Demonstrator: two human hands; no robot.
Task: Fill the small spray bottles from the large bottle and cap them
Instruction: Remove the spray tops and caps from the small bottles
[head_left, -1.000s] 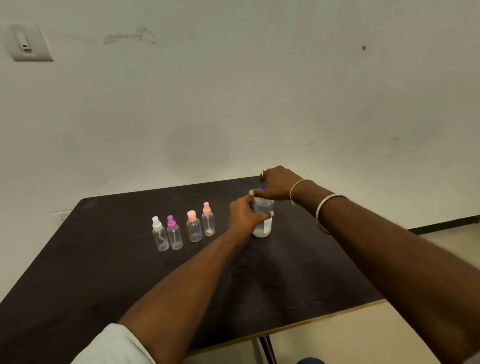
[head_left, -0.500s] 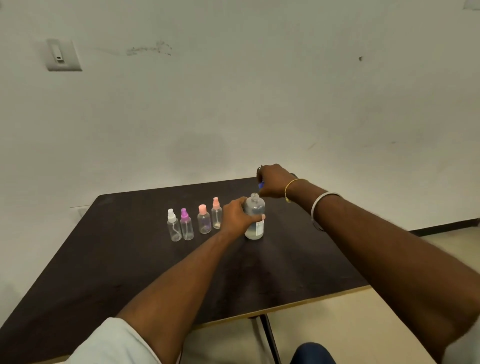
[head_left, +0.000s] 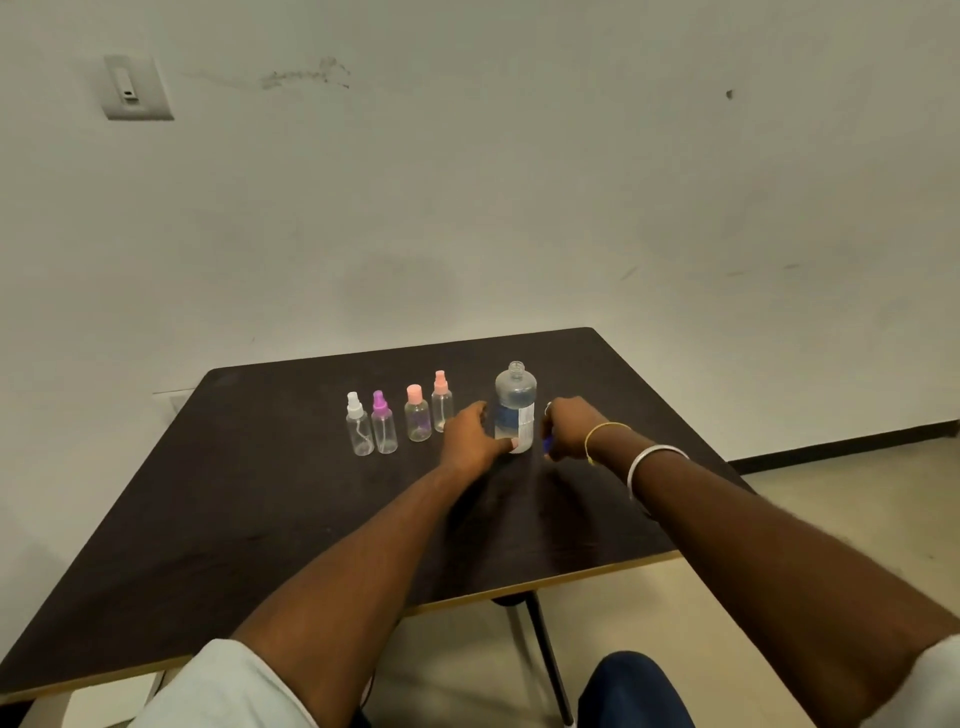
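— Blue plastic showed under the right grip. Was that the cap?
— It was. A second before, that grip sat on top of the bottle. Now it had come down by the desk, just right of the bottle, fingers curled round the cap.
— And the bottle?
— Upright at mid-desk with its neck bare. The left grip clasped its lower half, lower than before.
— The small ones?
— Four sprayers stood in a row just left of it, all capped and seemingly empty.
— Meaning?
— The opening was done, I judged. A sprayer still needed uncapping before any pouring.
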